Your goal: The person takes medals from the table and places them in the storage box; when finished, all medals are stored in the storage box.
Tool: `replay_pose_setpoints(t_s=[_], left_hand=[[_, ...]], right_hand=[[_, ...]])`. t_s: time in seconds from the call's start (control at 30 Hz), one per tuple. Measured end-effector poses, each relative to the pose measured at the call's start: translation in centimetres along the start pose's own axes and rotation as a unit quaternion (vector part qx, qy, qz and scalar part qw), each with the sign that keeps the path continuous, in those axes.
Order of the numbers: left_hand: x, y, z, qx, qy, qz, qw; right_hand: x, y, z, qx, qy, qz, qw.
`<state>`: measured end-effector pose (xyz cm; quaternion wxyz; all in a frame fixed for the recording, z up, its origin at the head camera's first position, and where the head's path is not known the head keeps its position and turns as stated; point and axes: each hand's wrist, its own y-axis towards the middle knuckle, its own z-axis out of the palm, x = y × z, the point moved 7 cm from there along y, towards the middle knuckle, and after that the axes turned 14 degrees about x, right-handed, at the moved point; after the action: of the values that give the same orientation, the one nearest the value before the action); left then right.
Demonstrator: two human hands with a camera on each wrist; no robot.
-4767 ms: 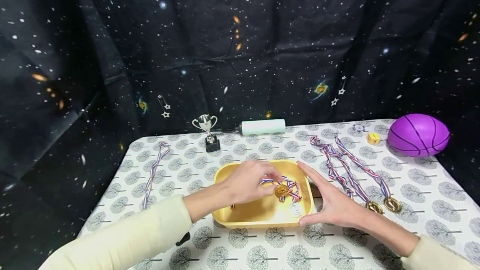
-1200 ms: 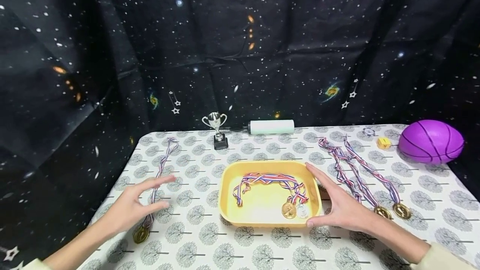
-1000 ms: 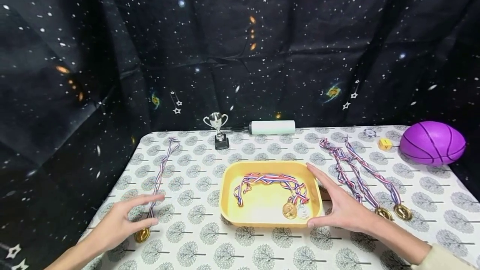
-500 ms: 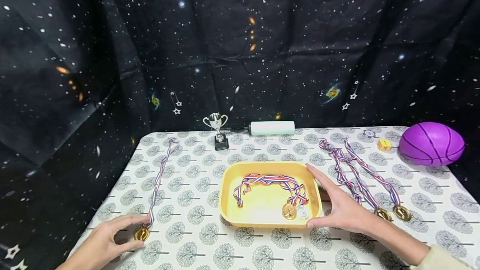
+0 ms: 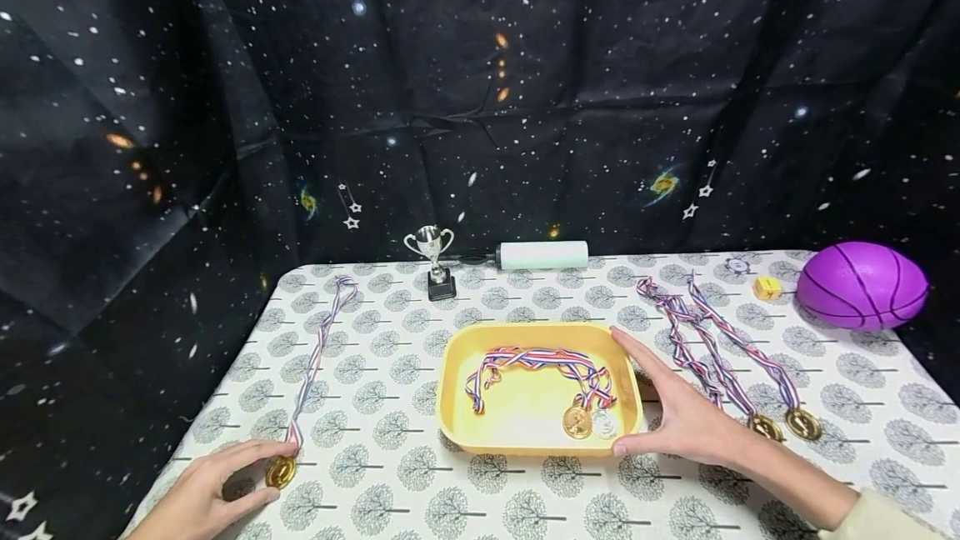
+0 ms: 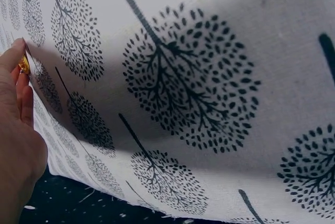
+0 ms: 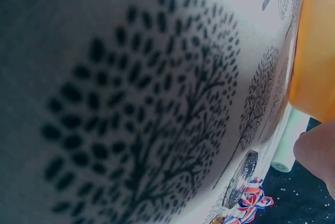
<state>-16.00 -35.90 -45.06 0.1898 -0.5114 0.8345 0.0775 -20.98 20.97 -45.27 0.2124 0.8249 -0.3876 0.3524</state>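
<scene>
Relocated since about a second ago: left hand (image 5: 191, 494), from alongside the ribbon's (image 5: 325, 326) middle down to the gold-coloured medal (image 5: 281, 472) at its near end. Yellow tray (image 5: 510, 419) and right hand (image 5: 675, 411) keep their places.

Item 1: gold-coloured medal, on the tabletop (image 5: 405, 361) near the front of its left edge. Striped ribbon runs from it toward the back left corner. Left thumb and forefinger bend around opposite sides of the disc, pinching it; how firmly, cannot be told. Other left fingers largely hidden.

Handling, as judged: disc small, light, stiff, its polished face likely slippery; not fragile. Ribbon soft, limp, apt to trail or tangle. Best hold: disc by its rim, or the joint of disc and ribbon.

Item 2: yellow tray, mid-tabletop, containing one bronze-toned medal (image 5: 577, 422) and one silver medal (image 5: 604, 422) in its front right corner, ribbons looped along its back side. Probably light, rigid plastic. Right thumb and forefinger spread wide, straight, against its right end.

Item 3: two gold medals (image 5: 803, 423), right of the tray, ribbons toward the back edge.

Item 4: silver trophy cup (image 5: 430, 244) on black base, upright near the back edge; pale green cylinder (image 5: 543, 255), lying along that edge.

Item 5: purple ball (image 5: 862, 286), sagging, at the back right corner; yellow die (image 5: 767, 287) just beside it.
</scene>
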Motion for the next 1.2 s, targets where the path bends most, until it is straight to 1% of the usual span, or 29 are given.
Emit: replay_pose_setpoints(t_s=[0.07, 0.13, 0.27, 0.37, 0.43, 0.53, 0.6, 0.67, 0.73, 0.83, 1.07, 1.2], left_hand=[[-0.3, 0.0, -0.1, -0.021, 0.013, 0.024, 0.9994], [-0.5, 0.0, -0.2, -0.033, 0.028, 0.043, 0.9982], [-0.7, 0.3, -0.3, -0.032, 0.036, 0.073, 0.9962], [-1.1, 0.5, -0.4, -0.034, 0.033, 0.108, 0.9930], [-1.5, 0.7, -0.7, -0.044, 0.035, 0.129, 0.9900], [-2.1, 1.1, -1.6, -0.050, 0.035, 0.145, 0.9875], [-2.4, 1.5, -2.7, -0.058, 0.046, 0.151, 0.9858], [-2.9, 1.9, -4.1, -0.068, 0.056, 0.157, 0.9837], [-3.5, 2.5, -5.7, -0.083, 0.066, 0.167, 0.9802], [-4.6, 3.3, -8.3, -0.098, 0.069, 0.170, 0.9781], [-7.9, 5.4, -13.9, -0.122, 0.079, 0.175, 0.9738], [-10.0, 6.4, -16.7, -0.137, 0.072, 0.186, 0.9704]], right_hand=[[0.0, 0.0, 0.0, 0.000, 0.004, -0.001, 1.000], [0.0, 0.0, 0.0, 0.000, 0.006, -0.001, 1.000], [-0.1, 0.0, 0.0, 0.000, 0.008, -0.001, 1.000], [-0.2, 0.0, -0.1, -0.002, 0.006, 0.002, 1.000], [-0.2, 0.0, -0.1, -0.002, 0.004, 0.004, 1.000], [-0.1, 0.1, -0.1, -0.004, -0.001, 0.001, 1.000], [-0.1, 0.0, -0.1, -0.004, -0.003, 0.001, 1.000], [-0.1, 0.0, -0.1, -0.004, -0.001, 0.001, 1.000], [-0.1, 0.0, -0.1, -0.003, -0.001, 0.002, 1.000], [0.0, -0.1, -0.1, -0.003, -0.003, 0.002, 1.000], [0.0, -0.1, -0.1, -0.001, -0.006, 0.001, 1.000], [0.0, -0.1, 0.0, -0.002, -0.006, 0.001, 1.000]])
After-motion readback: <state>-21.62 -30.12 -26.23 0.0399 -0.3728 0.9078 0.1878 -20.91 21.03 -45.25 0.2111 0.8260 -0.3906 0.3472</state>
